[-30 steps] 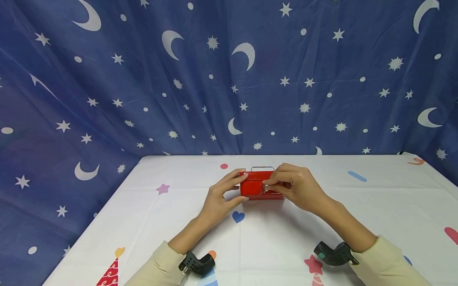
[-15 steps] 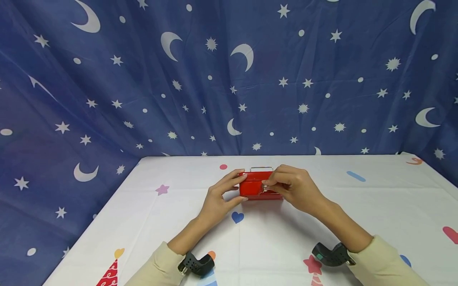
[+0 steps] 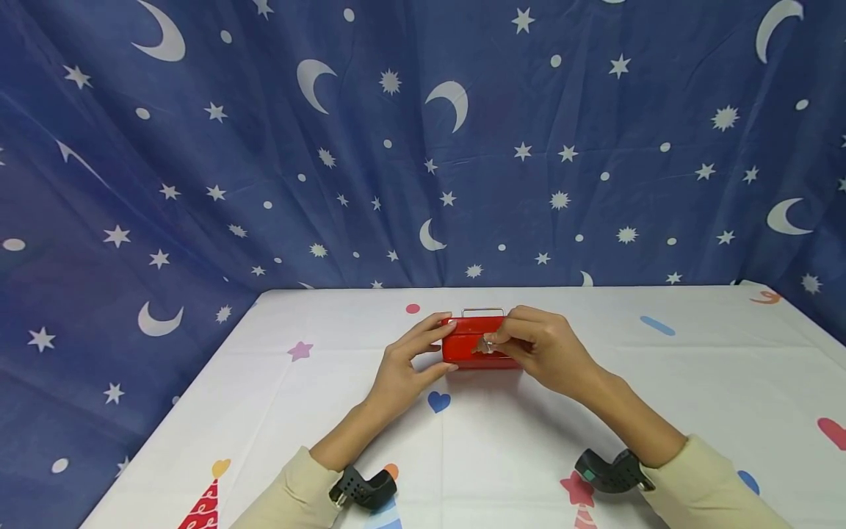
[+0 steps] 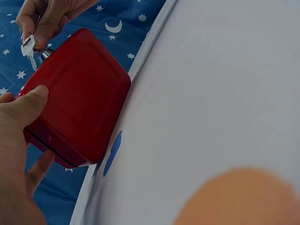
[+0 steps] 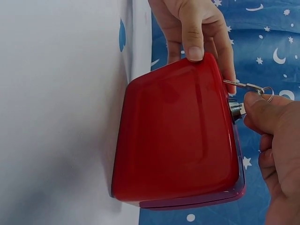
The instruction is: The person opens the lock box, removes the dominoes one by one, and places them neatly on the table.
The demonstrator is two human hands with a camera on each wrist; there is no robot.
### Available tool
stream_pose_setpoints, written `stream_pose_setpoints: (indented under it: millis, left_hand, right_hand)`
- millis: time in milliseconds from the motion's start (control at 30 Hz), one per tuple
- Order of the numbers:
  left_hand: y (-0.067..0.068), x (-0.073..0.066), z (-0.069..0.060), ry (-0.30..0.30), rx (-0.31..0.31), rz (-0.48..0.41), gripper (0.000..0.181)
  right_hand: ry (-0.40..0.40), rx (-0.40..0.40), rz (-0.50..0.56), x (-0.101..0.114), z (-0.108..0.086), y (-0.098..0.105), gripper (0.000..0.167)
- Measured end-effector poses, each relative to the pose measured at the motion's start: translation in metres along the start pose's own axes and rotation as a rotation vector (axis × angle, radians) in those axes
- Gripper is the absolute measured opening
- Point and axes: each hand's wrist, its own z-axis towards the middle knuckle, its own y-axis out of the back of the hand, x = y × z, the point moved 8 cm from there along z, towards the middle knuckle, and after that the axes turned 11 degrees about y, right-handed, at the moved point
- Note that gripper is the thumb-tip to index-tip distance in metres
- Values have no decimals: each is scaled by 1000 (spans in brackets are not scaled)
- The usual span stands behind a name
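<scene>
A red metal box (image 3: 465, 345) with a wire handle (image 3: 483, 311) stands on the white cloth. My left hand (image 3: 405, 365) grips its left end, thumb at the front and fingers on top. My right hand (image 3: 548, 347) pinches a key at the silver lock (image 5: 235, 110) on the box. From the key's ring hangs a second silver key (image 4: 29, 50), also visible beside the lock in the right wrist view. In that view the pinched key's shaft (image 5: 242, 108) meets the lock; how deep it sits is hidden.
The white patterned tablecloth (image 3: 317, 411) lies under the box and arms. Behind the table's far edge hangs a blue curtain (image 3: 370, 169) with moons and stars. Dark devices (image 3: 363, 488) are strapped to both wrists.
The right fingers have turned slightly at the lock, and the dangling key hangs at a different angle. My left hand holds the same grip; the box has hardly moved.
</scene>
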Motion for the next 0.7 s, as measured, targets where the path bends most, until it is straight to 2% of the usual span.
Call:
stream_pose_setpoints:
  millis: [500, 700]
  left_hand:
    - [0, 2, 0, 0, 4, -14, 55]
    - [0, 3, 1, 10, 0, -19, 54]
  right_hand:
    - [10, 14, 10, 1, -2, -5, 29]
    - [43, 14, 14, 4, 0, -6, 29]
